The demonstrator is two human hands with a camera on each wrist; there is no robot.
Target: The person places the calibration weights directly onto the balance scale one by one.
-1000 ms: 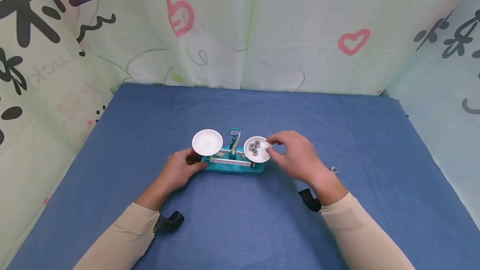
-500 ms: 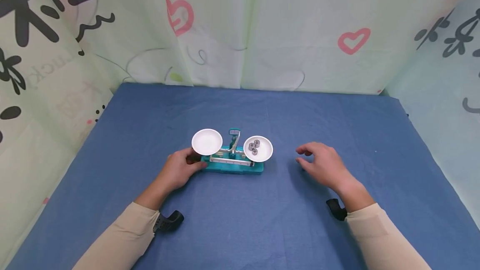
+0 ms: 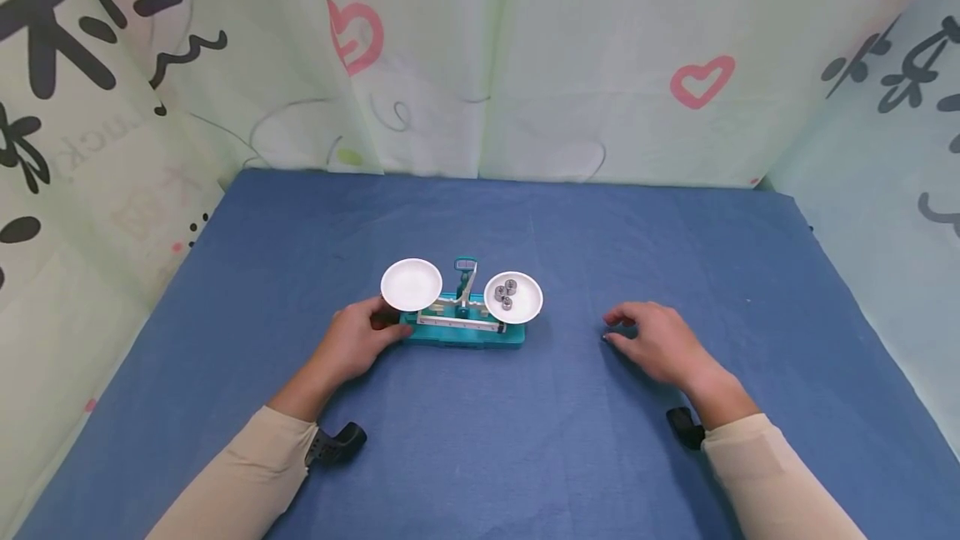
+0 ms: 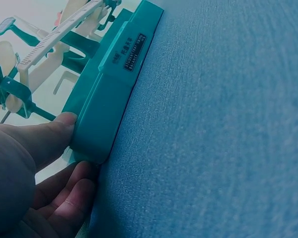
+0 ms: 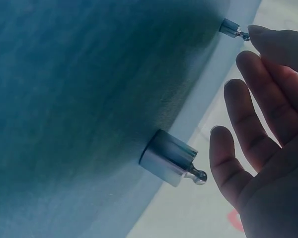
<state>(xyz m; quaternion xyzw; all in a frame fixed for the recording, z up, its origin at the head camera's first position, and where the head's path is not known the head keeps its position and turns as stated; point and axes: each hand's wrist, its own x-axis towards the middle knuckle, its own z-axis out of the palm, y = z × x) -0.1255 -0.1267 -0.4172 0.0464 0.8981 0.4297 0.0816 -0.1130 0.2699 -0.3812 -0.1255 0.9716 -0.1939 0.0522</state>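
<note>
A teal student balance stands on the blue cloth with two white pans. Nothing lies in its left pan, while the right pan bears three small metal weights. My left hand grips the base's left end, thumb along the upper edge and fingers at the end near the cloth. To the right of the balance, my right hand is low over the cloth with its fingers loosely bent. In the right wrist view its thumb tip is right at the knob of a small weight; the index finger stays apart. A larger weight stands nearby.
Blue cloth covers the table. Pale printed curtains close off the back and both sides. Black wrist devices sit at both cuffs. The larger weight is hidden from the head camera.
My right hand has left the right pan and moved right and down to the cloth by the loose weights. The left hand keeps its grip on the balance's base.
</note>
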